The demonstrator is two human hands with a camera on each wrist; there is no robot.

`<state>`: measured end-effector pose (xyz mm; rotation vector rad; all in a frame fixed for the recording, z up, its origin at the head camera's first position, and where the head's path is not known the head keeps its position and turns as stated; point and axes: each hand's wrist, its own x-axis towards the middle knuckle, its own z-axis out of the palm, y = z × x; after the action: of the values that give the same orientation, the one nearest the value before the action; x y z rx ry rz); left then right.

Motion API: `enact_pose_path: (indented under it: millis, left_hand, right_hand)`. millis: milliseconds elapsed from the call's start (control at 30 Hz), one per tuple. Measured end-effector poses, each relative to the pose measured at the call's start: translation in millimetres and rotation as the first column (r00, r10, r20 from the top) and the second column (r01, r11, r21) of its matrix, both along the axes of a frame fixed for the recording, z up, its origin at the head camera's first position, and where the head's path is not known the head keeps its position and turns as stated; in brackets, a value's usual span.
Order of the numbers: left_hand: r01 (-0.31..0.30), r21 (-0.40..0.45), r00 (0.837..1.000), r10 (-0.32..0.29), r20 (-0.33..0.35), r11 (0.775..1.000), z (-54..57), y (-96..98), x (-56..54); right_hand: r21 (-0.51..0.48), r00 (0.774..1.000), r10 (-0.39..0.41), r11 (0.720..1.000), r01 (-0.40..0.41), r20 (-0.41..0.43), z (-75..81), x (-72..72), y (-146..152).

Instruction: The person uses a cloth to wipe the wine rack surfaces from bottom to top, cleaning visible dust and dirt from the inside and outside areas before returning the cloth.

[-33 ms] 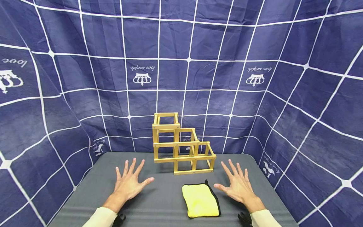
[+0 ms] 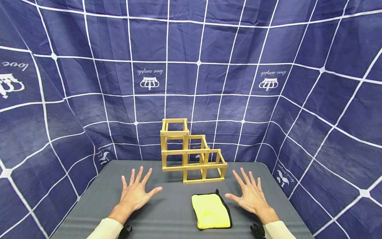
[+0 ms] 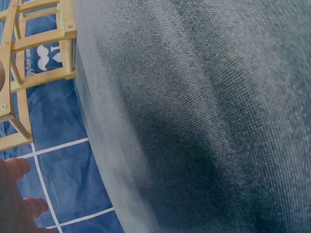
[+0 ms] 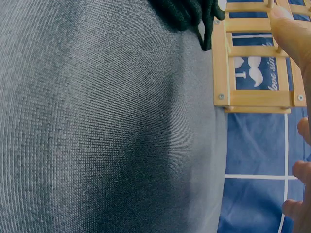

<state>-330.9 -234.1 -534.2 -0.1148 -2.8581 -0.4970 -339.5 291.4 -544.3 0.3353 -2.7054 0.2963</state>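
Observation:
My left hand point(image 2: 135, 195) is over the left part of the grey table, fingers straight and spread, with nothing in it. On the right, my right hand point(image 2: 250, 196) is spread the same way and is also bare. Just left of its thumb lies a folded yellow cloth point(image 2: 211, 210) with black edging and a small black loop; a gap separates them. Behind the cloth stands a stepped wooden rack point(image 2: 185, 152), tallest at its left end, touched by neither hand. Parts of the rack show in the left wrist view point(image 3: 43, 41) and the right wrist view point(image 4: 221, 73).
A grey cloth-covered table point(image 2: 176, 205) spreads under both hands. Dark blue fabric point(image 2: 223, 43) with white grid lines, crowns and lettering hangs behind the table and along both sides, close behind the rack.

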Motion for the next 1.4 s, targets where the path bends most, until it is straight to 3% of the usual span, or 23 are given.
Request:
enact_pose_path:
  millis: [700, 967, 1067, 1200, 1400]
  left_hand:
    - [0.006, 0.006, 1.0, -0.006, -0.02, 1.0, 0.8, 5.1, 0.1]
    - [0.04, 0.115, 0.999, -0.036, -0.041, 0.993, 10.4, 18.6, -7.2]
    - [0.059, 0.166, 0.997, -0.051, -0.052, 0.984, 17.2, 26.8, -12.1]
    - [0.072, 0.244, 0.997, -0.062, -0.051, 0.967, 27.3, 39.2, -17.8]
    - [0.109, 0.387, 0.993, -0.087, -0.075, 0.916, 34.1, 55.1, -24.0]
  right_hand:
    - [-0.059, 1.0, 0.015, 0.998, -0.015, 0.001, -2.5, 5.3, 1]
    - [-0.135, 0.998, 0.046, 0.99, -0.05, -0.036, -1.8, 7.6, -8]
    - [-0.207, 0.997, 0.076, 0.975, -0.08, -0.029, 3.5, 0.8, -17]
    - [-0.343, 0.991, 0.132, 0.932, -0.122, 0.006, 14.2, -14.0, -33]
    - [-0.501, 0.982, 0.159, 0.861, -0.09, 0.098, 23.1, -34.7, -50]
